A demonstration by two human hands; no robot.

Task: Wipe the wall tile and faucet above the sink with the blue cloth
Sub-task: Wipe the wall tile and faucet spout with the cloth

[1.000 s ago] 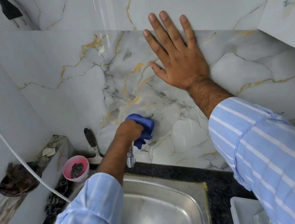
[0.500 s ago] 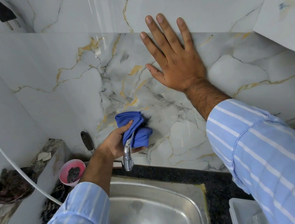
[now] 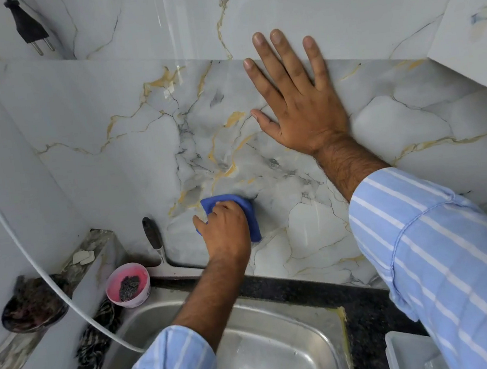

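My left hand [image 3: 224,231] presses the folded blue cloth [image 3: 247,211] flat against the marble-patterned wall tile [image 3: 130,173], just above the sink's back edge. Only the cloth's top and right edge show past my fingers. The faucet is hidden behind my left hand and forearm. Higher up on the same tile my right hand [image 3: 296,101] lies flat with its fingers spread, holding nothing. The steel sink [image 3: 286,341] sits below both arms.
A squeegee [image 3: 159,249] leans on the wall left of my left hand. A pink bowl [image 3: 128,285] with a scrubber stands at the sink's left corner, beside a dark striped rag [image 3: 97,337]. A white cord [image 3: 19,242] crosses the left side. A plug [image 3: 28,26] hangs at top left. A white tray [image 3: 410,354] sits at bottom right.
My left hand left the faucet spout, which it was wiping with the cloth, and now presses the cloth on the tile, covering the faucet. My right hand stayed flat on the wall.
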